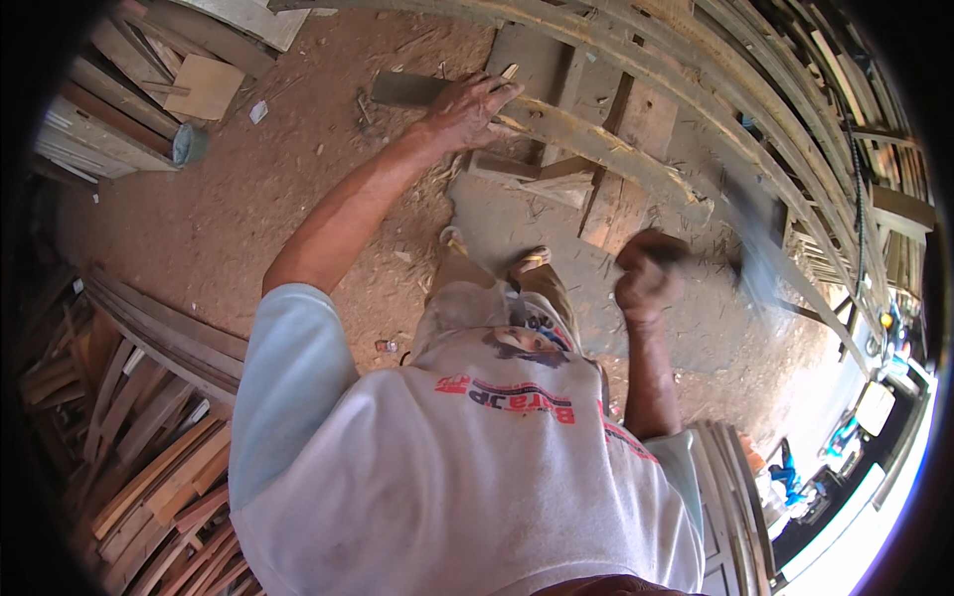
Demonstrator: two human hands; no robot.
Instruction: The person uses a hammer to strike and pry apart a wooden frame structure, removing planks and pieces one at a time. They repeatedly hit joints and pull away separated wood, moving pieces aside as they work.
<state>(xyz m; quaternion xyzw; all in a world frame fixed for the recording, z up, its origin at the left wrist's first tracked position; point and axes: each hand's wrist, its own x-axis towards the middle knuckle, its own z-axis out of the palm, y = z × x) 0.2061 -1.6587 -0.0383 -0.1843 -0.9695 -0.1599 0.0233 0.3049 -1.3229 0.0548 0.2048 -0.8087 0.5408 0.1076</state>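
My left hand (472,111) is closed over the upper edge of a long rough wooden board (606,149), its fingers curled around it. A small pale sliver of wood (510,72) sticks up beside the fingertips. The board's edge is chipped and splintered toward its right end. Nearer to me and to the right, my right hand (646,283) is a fist around a dark-handled tool (668,248). Motion smears a bluish-grey shape (755,238) to the right of the fist, so the tool's kind is unclear. The right hand is apart from the board.
Wooden blocks and a flat plank (616,214) lie under and around the board. Long timbers (755,129) curve along the far right. Stacked boards (169,487) fill the lower left, and a greenish container (189,144) stands at the far left. My feet (532,260) are close to the blocks.
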